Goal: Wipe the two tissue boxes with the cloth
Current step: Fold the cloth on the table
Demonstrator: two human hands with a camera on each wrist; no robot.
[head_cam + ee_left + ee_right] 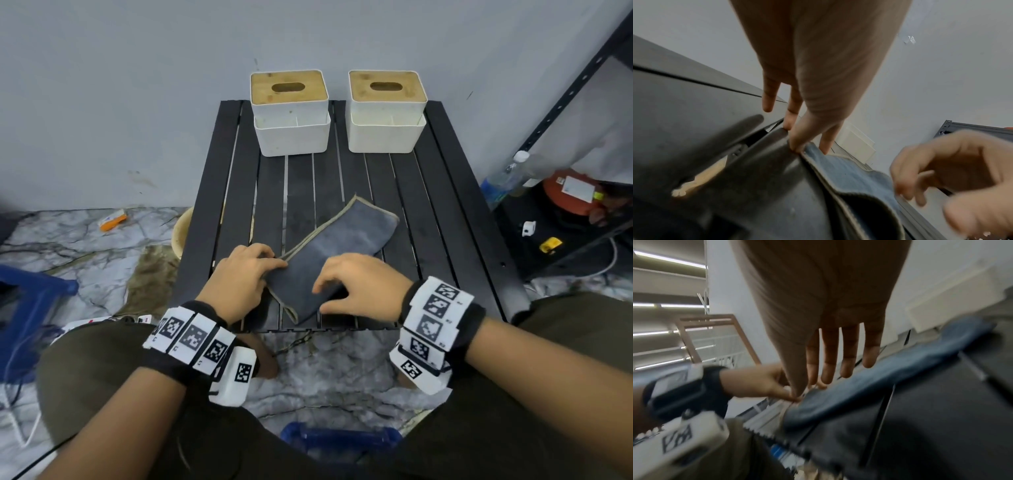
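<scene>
- Head view looks down on a black slatted surface (445,192) with a folded blue-grey cloth edged in pale trim (339,246) lying slantwise on its near half; take that cloth as the landmark.
- Beyond the cloth, at the far edge by the grey wall, stand two white tissue boxes with wooden slotted lids: the left tissue box (291,113) and the right tissue box (387,109), side by side with a gap between them, both well apart from the cloth.
- At the cloth's near-left edge the left hand (239,277) has its grip closed on the trim: the left wrist view shows thumb and fingertip (795,142) pinching the hem where it lifts off the slats, the cloth (855,178) folding away below.
- On the cloth's near end the right hand (356,287) lies with fingers bent down onto the fabric; whether its grip actually clasps the cloth or only presses on it I cannot tell.
- From the right wrist view the right hand's fingers (849,356) hang fairly straight above the blurred cloth (869,381), with the left hand (760,382) meeting it at the cloth's end.
- Both wrists wear black bands carrying white blocks printed with black square markers.
- Right of the cloth, off the surface, a dark metal shelf (565,85) stands with a clear plastic bottle (503,178) and an orange-red round object (572,195) beside it.
- Left of the cloth, on the marbled floor, lies a small orange-and-white packet (113,219).
</scene>
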